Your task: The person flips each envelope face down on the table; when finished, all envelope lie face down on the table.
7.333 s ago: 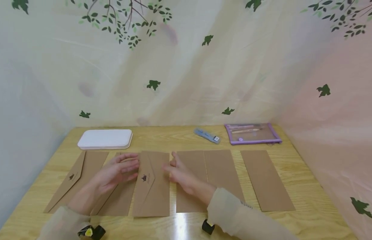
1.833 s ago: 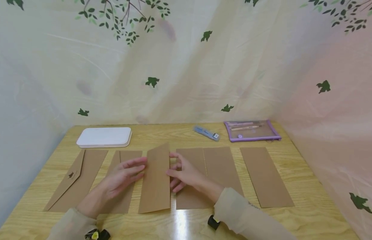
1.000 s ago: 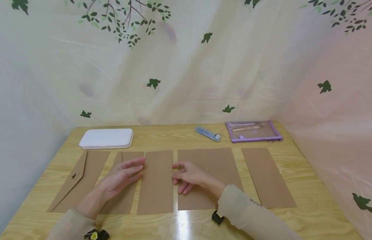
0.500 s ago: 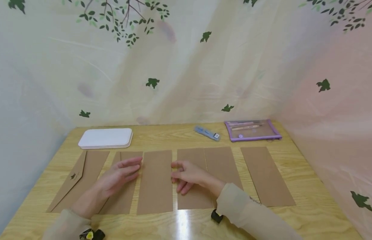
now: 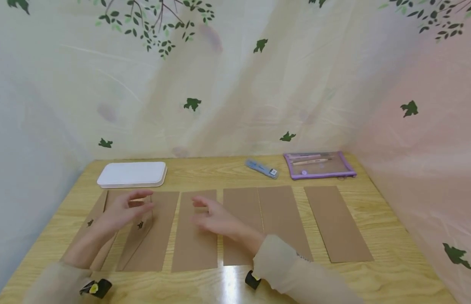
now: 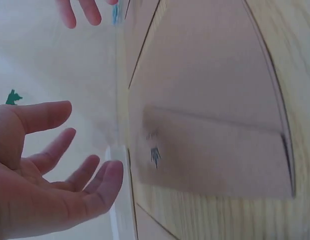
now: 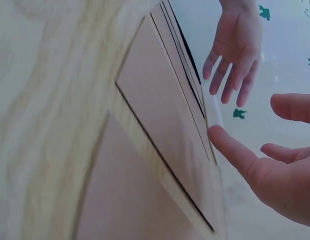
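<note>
Several brown paper envelopes lie in a row. My left hand (image 5: 117, 213), fingers loosely bent and empty, hovers between the leftmost envelope (image 5: 112, 198) and the second envelope (image 5: 161, 236). Both have a pointed flap with a small dark crown print showing. Over the third envelope (image 5: 193, 251), which lies plain side up, is my right hand (image 5: 218, 217), holding nothing. To the right are an envelope with a lengthwise seam (image 5: 279, 211) and a narrower plain one (image 5: 339, 226). In the left wrist view, the left hand (image 6: 59, 180) is above the crown-printed flap; the right wrist view shows both hands apart.
At the back of the wooden table (image 5: 205, 173) are a white flat case (image 5: 132, 174), a small blue packet (image 5: 262, 168) and a clear purple-edged pouch (image 5: 319, 165) with pens inside. A leaf-patterned cloth (image 5: 235, 93) hangs behind and along the sides.
The third envelope, crown flap up at first, has been turned over and laid flat, plain side up. Both hands have since let go and shifted left, uncovering the second envelope's crown.
</note>
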`<action>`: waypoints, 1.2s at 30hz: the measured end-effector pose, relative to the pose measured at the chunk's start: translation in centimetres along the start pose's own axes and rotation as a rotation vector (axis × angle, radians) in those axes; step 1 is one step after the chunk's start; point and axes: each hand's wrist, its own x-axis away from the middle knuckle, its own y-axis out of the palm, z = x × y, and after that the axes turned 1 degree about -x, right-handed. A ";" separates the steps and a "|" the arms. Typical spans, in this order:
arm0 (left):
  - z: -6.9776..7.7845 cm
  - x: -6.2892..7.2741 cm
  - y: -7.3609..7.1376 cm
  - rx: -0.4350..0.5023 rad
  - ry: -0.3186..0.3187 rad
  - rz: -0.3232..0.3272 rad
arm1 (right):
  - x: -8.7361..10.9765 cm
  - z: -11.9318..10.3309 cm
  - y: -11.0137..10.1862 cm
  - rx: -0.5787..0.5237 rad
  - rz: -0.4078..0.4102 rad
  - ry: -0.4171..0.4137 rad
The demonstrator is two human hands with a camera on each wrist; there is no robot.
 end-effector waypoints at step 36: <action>-5.2 1.6 -2.0 0.004 -0.072 0.038 | -5.1 0.8 7.7 -0.288 0.079 0.111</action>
